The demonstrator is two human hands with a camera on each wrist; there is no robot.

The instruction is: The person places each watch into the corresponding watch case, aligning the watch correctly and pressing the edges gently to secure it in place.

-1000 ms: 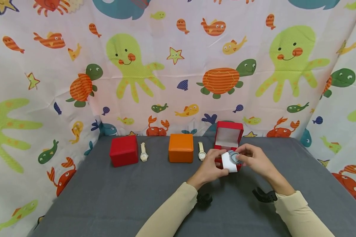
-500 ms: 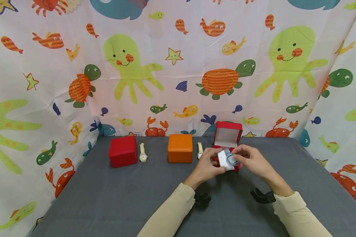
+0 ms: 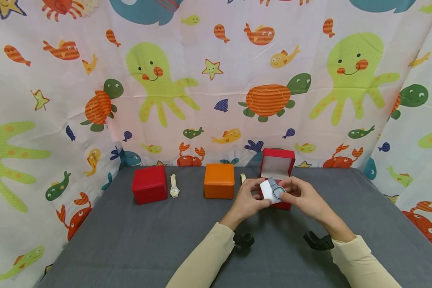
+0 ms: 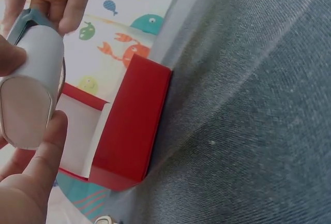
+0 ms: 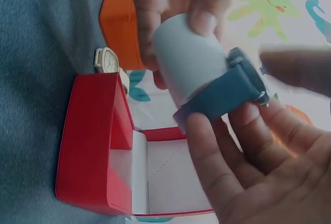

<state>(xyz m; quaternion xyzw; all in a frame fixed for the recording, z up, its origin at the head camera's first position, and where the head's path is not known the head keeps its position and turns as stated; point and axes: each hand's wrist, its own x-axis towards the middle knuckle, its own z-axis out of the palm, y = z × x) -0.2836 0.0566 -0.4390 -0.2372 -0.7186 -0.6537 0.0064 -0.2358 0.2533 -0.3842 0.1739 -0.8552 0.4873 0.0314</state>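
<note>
1. Both hands up over the grey tabletop (image 3: 137,240), just in front of the open red box (image 3: 278,166), working one small bundle between them.
2. Left hand (image 3: 247,199) curled round a white cushion (image 3: 267,191), thumb and fingers pinching its near end; seen from the left wrist, the oval end of the cushion (image 4: 26,110) sitting between thumb and fingertips.
3. Right hand (image 3: 302,196) pinching a blue-grey watch (image 3: 278,191), strap wrapped round the cushion; from the right wrist, fingers curled under the watch (image 5: 235,87), thumb blurred above it.
4. Watch and cushion held in the air, above the front edge of the open red box, not inside it.
5. Open red box (image 5: 98,146) with lid standing upright, pale lining showing, hollow bare.
6. Orange box (image 3: 219,180) closed, just left of the left hand; a cream watch (image 5: 107,61) lying between it and the open box, mostly hidden behind the left hand in the head view.
7. Further left, a closed red box (image 3: 149,184) with another cream watch (image 3: 174,186) lying just beside it.
8. Sea-creature curtain (image 3: 216,80) behind and on both sides of the table.
</note>
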